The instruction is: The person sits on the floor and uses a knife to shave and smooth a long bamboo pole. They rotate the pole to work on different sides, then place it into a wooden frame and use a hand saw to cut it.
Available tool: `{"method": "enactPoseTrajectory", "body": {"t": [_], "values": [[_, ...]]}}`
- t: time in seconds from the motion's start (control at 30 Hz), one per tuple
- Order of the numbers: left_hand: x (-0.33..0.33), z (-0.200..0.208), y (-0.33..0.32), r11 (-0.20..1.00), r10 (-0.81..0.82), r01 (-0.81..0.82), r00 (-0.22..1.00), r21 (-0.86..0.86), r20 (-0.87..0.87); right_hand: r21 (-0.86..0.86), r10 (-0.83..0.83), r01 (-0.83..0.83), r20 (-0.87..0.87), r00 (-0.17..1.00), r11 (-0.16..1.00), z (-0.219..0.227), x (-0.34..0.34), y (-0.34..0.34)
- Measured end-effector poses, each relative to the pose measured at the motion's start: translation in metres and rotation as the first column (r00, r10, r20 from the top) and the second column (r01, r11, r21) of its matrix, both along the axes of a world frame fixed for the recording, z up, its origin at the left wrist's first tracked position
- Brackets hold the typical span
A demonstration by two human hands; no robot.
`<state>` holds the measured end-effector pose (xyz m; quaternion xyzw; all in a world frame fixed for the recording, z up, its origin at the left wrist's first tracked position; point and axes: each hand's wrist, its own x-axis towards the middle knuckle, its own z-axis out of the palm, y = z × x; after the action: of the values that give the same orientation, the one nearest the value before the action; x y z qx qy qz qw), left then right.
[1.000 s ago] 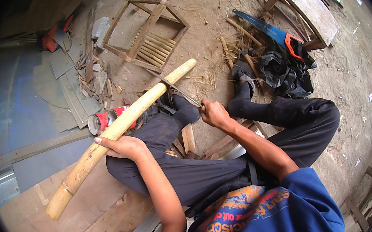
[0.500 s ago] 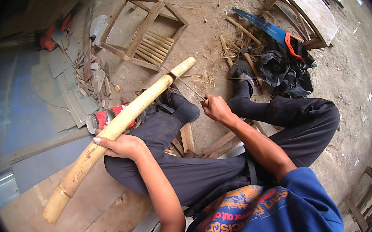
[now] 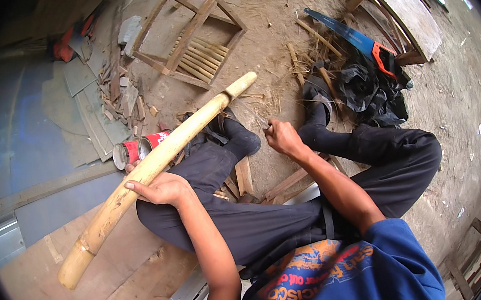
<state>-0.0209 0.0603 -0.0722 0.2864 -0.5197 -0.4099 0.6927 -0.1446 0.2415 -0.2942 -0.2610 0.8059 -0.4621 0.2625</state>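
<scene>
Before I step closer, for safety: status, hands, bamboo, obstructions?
Left hand gripping long yellow bamboo pole; right hand gripping thin blurred blade. Pole notched near far end. Blue orange-handled saw apart, right; nothing visibly blocking.

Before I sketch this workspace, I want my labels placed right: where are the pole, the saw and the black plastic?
Pole point(image 3: 167, 149): head view, on the middle of its shaft.
Saw point(image 3: 349, 34): head view, on its blue blade.
Black plastic point(image 3: 372, 94): head view, on its crumpled folds.

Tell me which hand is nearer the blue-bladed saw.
Right: the right hand sits below and left of the saw in the picture, while the left hand is farther left, gripping the bamboo pole.
</scene>
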Motion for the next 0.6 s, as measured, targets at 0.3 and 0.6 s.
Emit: {"method": "enactPoseTrajectory", "body": {"t": [0.3,0.6], "values": [[0.0,0.002,0.001,0.999,-0.013,0.01,0.998,0.049,0.06,0.036,-0.047,0.046,0.025,0.999,0.998,-0.02,0.004,-0.001],[0.003,0.001,-0.004,0.989,0.106,-0.111,0.993,0.096,0.047,-0.06,0.053,-0.051,0.046,0.997,0.997,0.014,0.019,-0.005]]}}
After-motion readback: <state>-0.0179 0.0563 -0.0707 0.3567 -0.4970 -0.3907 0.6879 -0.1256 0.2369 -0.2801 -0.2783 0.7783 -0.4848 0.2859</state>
